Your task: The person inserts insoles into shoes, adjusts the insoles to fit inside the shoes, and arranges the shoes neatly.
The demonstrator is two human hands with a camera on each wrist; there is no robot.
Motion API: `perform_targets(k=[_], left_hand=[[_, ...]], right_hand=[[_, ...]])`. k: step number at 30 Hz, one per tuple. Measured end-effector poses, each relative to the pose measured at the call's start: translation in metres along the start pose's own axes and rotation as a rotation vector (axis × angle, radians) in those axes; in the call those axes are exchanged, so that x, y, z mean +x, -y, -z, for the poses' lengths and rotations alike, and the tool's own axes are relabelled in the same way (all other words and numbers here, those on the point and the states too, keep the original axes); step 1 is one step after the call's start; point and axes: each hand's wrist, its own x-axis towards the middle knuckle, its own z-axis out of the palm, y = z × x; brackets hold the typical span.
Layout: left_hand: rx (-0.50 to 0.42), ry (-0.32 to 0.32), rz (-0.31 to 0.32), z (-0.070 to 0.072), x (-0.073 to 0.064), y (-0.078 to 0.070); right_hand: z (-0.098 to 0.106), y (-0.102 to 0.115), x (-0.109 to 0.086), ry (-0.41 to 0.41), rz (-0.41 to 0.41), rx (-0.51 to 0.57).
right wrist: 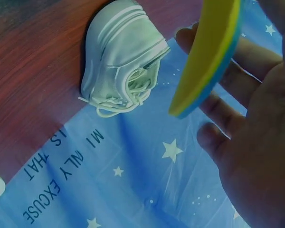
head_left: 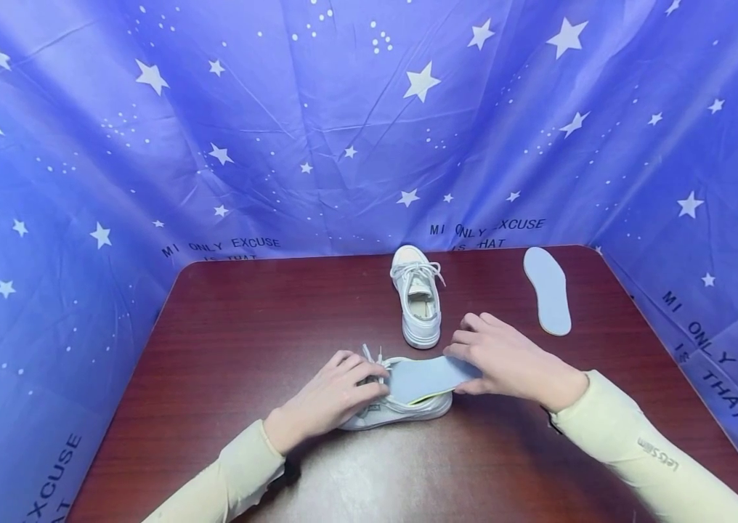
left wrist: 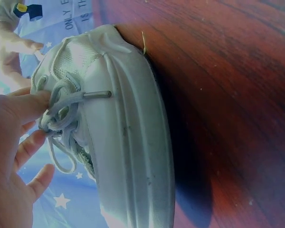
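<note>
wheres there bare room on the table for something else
Bare table: left of the far sneaker, between it and the loose insole, and nearest, between the left sleeve and right sleeve. Crowded: the near sneaker, with left grip, right grip and held insole.

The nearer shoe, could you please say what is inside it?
A pale insole, held by the right hand, lies over the shoe; the insole's other end and the interior beneath are hidden.

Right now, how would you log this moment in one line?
left hand: pinching near shoe laces | right hand: holding insole over shoe opening | far shoe, second insole: on table, unheld
</note>
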Motion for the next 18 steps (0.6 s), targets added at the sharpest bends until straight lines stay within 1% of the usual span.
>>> perform_targets(k=[3, 7, 10, 18], left_hand=[[-0.009, 0.005, -0.001, -0.0001, -0.0003, -0.0003], [-0.032, -0.004, -0.019, -0.0005, 0.0001, 0.0003], [-0.059, -0.014, -0.032, -0.0002, 0.0013, 0.0012], [-0.103, 0.004, -0.017, 0.0018, 0.0024, -0.0001]], right_hand=[[0.0024, 0.0016, 0.0010, -0.005, 0.008, 0.053], [0.0045, 0.0055, 0.0018, 0.034, -0.033, 0.182], [0.0038, 0.0068, 0.0017, 0.045, -0.060, 0.246], [-0.0003, 0.0093, 0.0025, 0.012, -0.059, 0.266]])
